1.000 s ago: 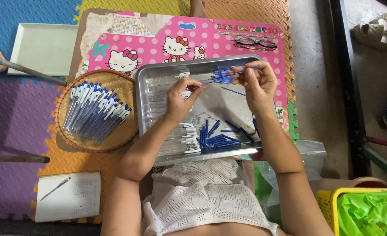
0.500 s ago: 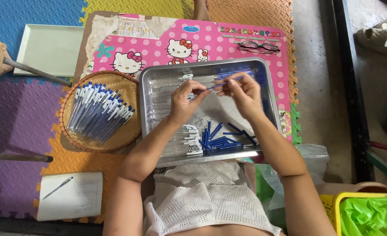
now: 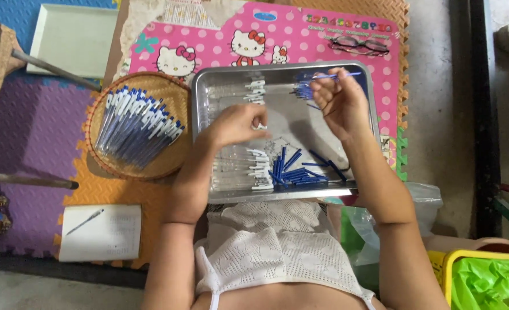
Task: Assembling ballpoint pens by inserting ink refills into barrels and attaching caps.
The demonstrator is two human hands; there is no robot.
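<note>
Broadly, largest first: foam floor mats (image 3: 30,138) in purple, orange and blue, carrying a pink cartoon-print board (image 3: 300,40) that serves as the bench. Centred on it, a shallow metal tray (image 3: 283,77), near edge close to the lap. Left of tray and touching its rim, a round woven basket (image 3: 168,163) filled with finished blue pens (image 3: 136,126), laid roughly parallel. Inside tray: clear pen barrels (image 3: 240,169) with white ends at near left, a second small lot of barrels at far left, a loose heap of blue refills (image 3: 297,171) at near centre, another blue cluster at far right. Folded spectacles (image 3: 360,45) beyond tray; notepad with pen (image 3: 100,232) on the mat at lower left. Right hand (image 3: 341,103) raised over far right of tray, pinching a thin blue refill (image 3: 346,74) between thumb and fingertips, tip pointing right. Left hand (image 3: 237,123) low over tray centre, fingers curled about a small white-ended piece; blurred, so exact grip not resolved. Risks, judged only: thin refill liable to bend or slip from pinch if pressed off-axis into a barrel, given hands apart and unsupported. Forearms crossing near edge of tray could nudge it toward the lap and scatter loose refills. Basket heaped near its rim; a knock from left elbow could roll pens onto the mats. Small parts dropped into mat seams hard to recover.
</note>
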